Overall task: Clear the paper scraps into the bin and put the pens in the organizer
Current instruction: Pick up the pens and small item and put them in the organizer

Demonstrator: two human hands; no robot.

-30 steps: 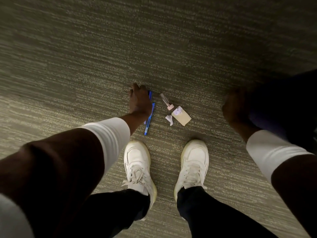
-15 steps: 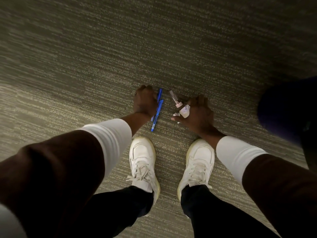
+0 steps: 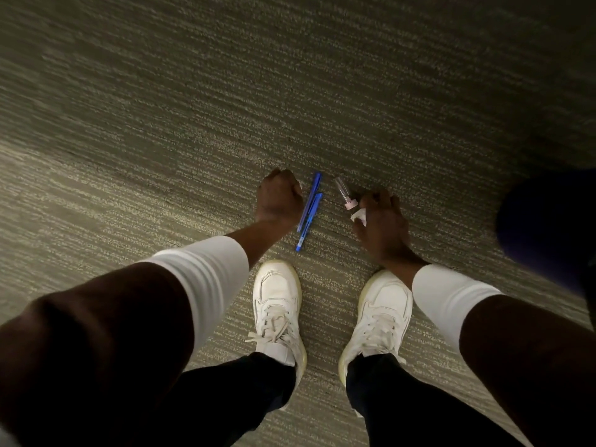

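Note:
Two blue pens (image 3: 309, 209) lie side by side on the carpet. My left hand (image 3: 279, 201) rests just left of them with its fingers curled closed, its edge against the pens; no grip on them shows. A clear pen with a pink end (image 3: 343, 192) lies to the right of the blue pens. My right hand (image 3: 382, 222) is down on the carpet beside it, fingers closed around a white paper scrap (image 3: 359, 216) that sticks out by the thumb. Anything else under that hand is hidden.
My two white shoes (image 3: 278, 304) (image 3: 380, 314) stand just below the pens and hands. A blurred dark blue rounded object (image 3: 548, 227) sits at the right edge. Striped grey-green carpet (image 3: 225, 108) fills the remaining view.
My right hand came in from the right, down onto the scraps, and closed on them; the tan card is no longer visible. My left hand shifted slightly left, uncovering the blue pens.

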